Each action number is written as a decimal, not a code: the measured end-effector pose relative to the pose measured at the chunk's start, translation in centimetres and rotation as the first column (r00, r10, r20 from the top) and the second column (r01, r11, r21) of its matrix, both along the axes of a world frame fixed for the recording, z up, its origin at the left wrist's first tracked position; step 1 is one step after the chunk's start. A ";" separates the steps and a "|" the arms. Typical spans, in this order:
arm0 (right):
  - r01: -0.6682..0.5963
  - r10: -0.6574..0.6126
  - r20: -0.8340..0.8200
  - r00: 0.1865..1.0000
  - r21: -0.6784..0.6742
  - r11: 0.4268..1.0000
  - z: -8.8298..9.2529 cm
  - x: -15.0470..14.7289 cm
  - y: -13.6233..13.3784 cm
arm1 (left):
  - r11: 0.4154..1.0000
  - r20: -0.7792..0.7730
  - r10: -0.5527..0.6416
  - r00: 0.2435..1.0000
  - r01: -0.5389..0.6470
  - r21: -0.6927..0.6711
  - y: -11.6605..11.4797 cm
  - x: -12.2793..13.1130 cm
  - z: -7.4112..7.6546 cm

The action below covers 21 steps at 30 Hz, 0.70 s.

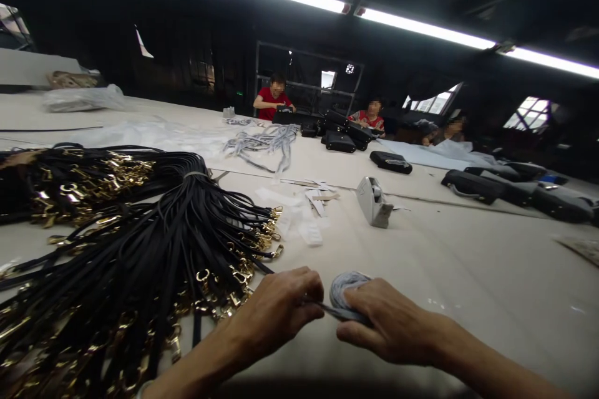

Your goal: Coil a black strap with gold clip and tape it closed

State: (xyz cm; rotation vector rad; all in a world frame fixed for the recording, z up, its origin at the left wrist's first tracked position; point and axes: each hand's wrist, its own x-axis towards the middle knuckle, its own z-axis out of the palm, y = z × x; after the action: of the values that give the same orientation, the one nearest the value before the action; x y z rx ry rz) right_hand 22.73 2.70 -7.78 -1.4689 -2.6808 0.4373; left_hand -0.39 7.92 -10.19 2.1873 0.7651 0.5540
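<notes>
My right hand (386, 321) is closed around a rolled-up strap in pale grey wrapping (344, 290), low in the middle of the view. My left hand (276, 312) is closed in a pinch on the strap's free end, which runs between the two hands. Just left of my left hand lies a big pile of black straps with gold clasps (154, 249), fanned out over the table (468, 262).
A grey tape dispenser (373, 201) stands beyond my hands, with white paper slips (304, 212) beside it. Black bags (390, 162) and grey-wrapped straps (266, 140) lie farther back. Three people sit at the far end of the table.
</notes>
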 end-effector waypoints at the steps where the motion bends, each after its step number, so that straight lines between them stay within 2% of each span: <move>1: 0.014 -0.019 -0.070 0.997 -0.073 0.997 0.0 0.0 -0.1 | 0.999 0.005 -0.010 1.000 0.009 0.045 0.1 0.0 -0.3; 3: 0.013 -0.080 -0.239 0.968 -0.271 0.963 0.0 0.1 -0.3 | 0.998 0.040 -0.044 0.998 0.042 0.043 0.4 -0.1 -0.8; 4: -0.004 -0.131 -0.321 0.938 -0.388 0.922 0.0 0.1 -0.4 | 0.998 0.070 -0.062 0.996 0.063 -0.006 0.6 -0.1 -1.1; 7: -0.064 -0.344 -0.454 0.822 -0.674 0.736 -0.3 0.2 -0.6 | 0.953 0.176 -0.071 0.982 0.118 -0.277 0.7 0.2 -1.7; 9: -0.107 -0.459 -0.469 0.754 -0.778 0.620 -0.5 0.2 -0.7 | 0.869 0.263 -0.067 0.963 0.186 -0.459 0.5 0.5 -1.9; 12: -0.219 -0.536 -0.513 0.670 -0.827 0.518 -0.7 0.2 -0.8 | 0.699 0.416 -0.101 0.904 0.362 -0.616 0.1 1.0 -1.8; 13: -0.264 -0.554 -0.535 0.638 -0.828 0.496 -0.7 0.2 -0.8 | 0.658 0.443 -0.113 0.889 0.401 -0.637 0.0 1.1 -1.7; 14: -0.306 -0.571 -0.554 0.606 -0.824 0.476 -0.8 0.2 -0.9 | 0.641 0.454 -0.123 0.882 0.420 -0.642 -0.1 1.2 -1.5; 16: -0.366 -0.604 -0.580 0.547 -0.814 0.451 -1.2 0.3 -0.8 | 0.647 0.452 -0.152 0.879 0.434 -0.627 -0.1 1.3 -1.1; 18: -0.391 -0.619 -0.602 0.504 -0.799 0.457 -1.7 0.3 -0.7 | 0.648 0.468 -0.198 0.861 0.473 -0.597 0.1 1.4 -0.9; 21: -0.382 -0.608 -0.626 0.488 -0.780 0.497 -2.3 0.3 -0.3 | 0.610 0.489 -0.256 0.834 0.532 -0.587 0.4 1.6 -0.7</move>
State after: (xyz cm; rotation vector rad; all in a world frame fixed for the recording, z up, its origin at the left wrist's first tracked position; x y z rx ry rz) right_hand 23.07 2.38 -10.04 -0.9581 -1.3535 2.1070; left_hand 1.20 8.37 -10.93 1.3894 0.1875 0.3227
